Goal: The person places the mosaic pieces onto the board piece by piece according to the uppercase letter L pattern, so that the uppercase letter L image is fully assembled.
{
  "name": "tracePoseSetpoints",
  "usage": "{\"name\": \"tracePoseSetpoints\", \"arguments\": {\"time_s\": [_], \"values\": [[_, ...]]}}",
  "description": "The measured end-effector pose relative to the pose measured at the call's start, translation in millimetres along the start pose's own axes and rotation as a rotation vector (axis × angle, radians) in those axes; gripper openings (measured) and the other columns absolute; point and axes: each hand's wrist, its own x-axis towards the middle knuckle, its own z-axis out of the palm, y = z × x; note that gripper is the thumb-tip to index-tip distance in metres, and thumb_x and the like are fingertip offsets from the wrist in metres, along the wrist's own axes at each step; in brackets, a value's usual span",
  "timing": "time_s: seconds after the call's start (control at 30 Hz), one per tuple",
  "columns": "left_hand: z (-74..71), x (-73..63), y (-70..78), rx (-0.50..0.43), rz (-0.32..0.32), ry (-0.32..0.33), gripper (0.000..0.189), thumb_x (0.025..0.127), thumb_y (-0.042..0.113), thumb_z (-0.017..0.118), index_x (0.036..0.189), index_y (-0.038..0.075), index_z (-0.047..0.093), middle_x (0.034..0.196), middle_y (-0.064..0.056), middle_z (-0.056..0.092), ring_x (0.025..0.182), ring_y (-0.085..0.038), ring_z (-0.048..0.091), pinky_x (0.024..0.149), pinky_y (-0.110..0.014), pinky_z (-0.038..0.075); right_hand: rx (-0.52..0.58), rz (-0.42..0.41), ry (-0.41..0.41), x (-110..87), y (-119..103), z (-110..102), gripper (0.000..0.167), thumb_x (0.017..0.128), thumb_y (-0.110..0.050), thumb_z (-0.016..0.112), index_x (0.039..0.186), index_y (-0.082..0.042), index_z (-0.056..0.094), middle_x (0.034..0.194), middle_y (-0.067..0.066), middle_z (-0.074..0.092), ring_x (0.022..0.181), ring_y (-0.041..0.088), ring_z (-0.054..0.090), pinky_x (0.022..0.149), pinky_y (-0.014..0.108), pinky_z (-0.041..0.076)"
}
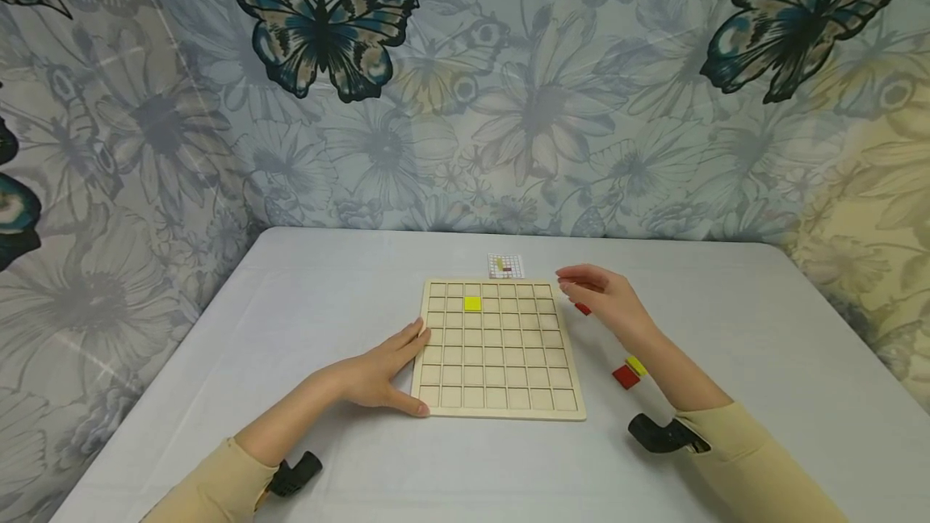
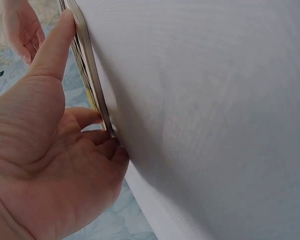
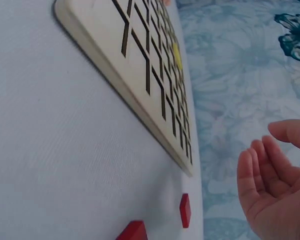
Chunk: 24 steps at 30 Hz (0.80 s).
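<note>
A wooden grid board [image 1: 504, 357] lies on the table, one yellow square tile [image 1: 472, 303] sitting in a cell near its far left. My left hand [image 1: 379, 370] rests against the board's left edge, its thumb by the near corner and its fingers further up the side. Beyond the board's right edge, my right hand [image 1: 606, 301] hovers with fingers slightly bent; the right wrist view shows nothing between thumb and fingers. Partly hidden below it is a red piece [image 1: 583, 309]. Closer to me, a red piece [image 1: 626, 378] lies beside a yellow piece [image 1: 636, 366], near the right forearm.
Behind the board's far edge lies a small printed card [image 1: 504, 266] with a grid and coloured marks. The white table [image 1: 327, 281] reaches back to a wall covering [image 1: 538, 119] patterned with flowers and butterflies. Black devices are strapped at both wrists.
</note>
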Motion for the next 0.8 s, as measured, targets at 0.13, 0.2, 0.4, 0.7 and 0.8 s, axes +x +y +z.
{"name": "tracePoseSetpoints", "arguments": {"time_s": [0.13,0.2,0.4,0.7,0.8], "values": [[-0.2,0.7,0.4,-0.005,0.001,0.0,0.111,0.08,0.047,0.078,0.156,0.001,0.011,0.162,-0.017,-0.005,0.148,-0.031,-0.002,0.116,-0.05,0.013,-0.092,-0.019,0.014,-9.3,9,-11,0.048,0.096,-0.039,0.062,0.133,-0.007,0.058,0.128,0.013,0.061,0.113,0.027,0.058,0.094,0.045,0.045],[-0.3,0.9,0.8,-0.005,0.002,-0.001,0.111,0.08,0.047,0.078,0.156,0.001,0.011,0.162,-0.017,-0.005,0.148,-0.032,-0.002,0.116,-0.05,0.013,-0.149,-0.03,0.026,-13.7,13,-16,0.046,0.097,-0.038,0.061,0.132,-0.007,0.059,0.125,0.012,0.062,0.113,0.028,0.056,0.09,0.043,0.046],[0.4,0.7,1.1,-0.002,0.003,-0.002,0.111,0.08,0.047,0.078,0.156,0.001,0.011,0.162,-0.017,-0.005,0.148,-0.032,-0.002,0.116,-0.05,0.013,-0.309,-0.01,0.047,-22.7,29,-30,0.036,0.096,-0.031,0.062,0.124,-0.009,0.063,0.116,0.008,0.065,0.107,0.026,0.055,0.079,0.038,0.048],[-0.2,0.3,1.3,0.005,0.0,-0.001,0.111,0.08,0.047,0.078,0.156,0.001,0.011,0.162,-0.017,-0.005,0.148,-0.032,-0.002,0.116,-0.05,0.013,-0.521,-0.075,0.031,-34.0,43,-47,0.031,0.089,-0.018,0.072,0.113,-0.001,0.067,0.105,0.013,0.066,0.094,0.029,0.058,0.069,0.033,0.049],[-0.4,0.3,1.0,0.006,-0.003,-0.001,0.111,0.08,0.047,0.078,0.156,0.001,0.01,0.162,-0.017,-0.005,0.148,-0.032,-0.002,0.116,-0.05,0.013,-0.562,-0.074,0.031,-37.3,46,-49,0.033,0.085,-0.015,0.074,0.112,0.002,0.066,0.103,0.015,0.065,0.092,0.031,0.057,0.068,0.034,0.051]]}}
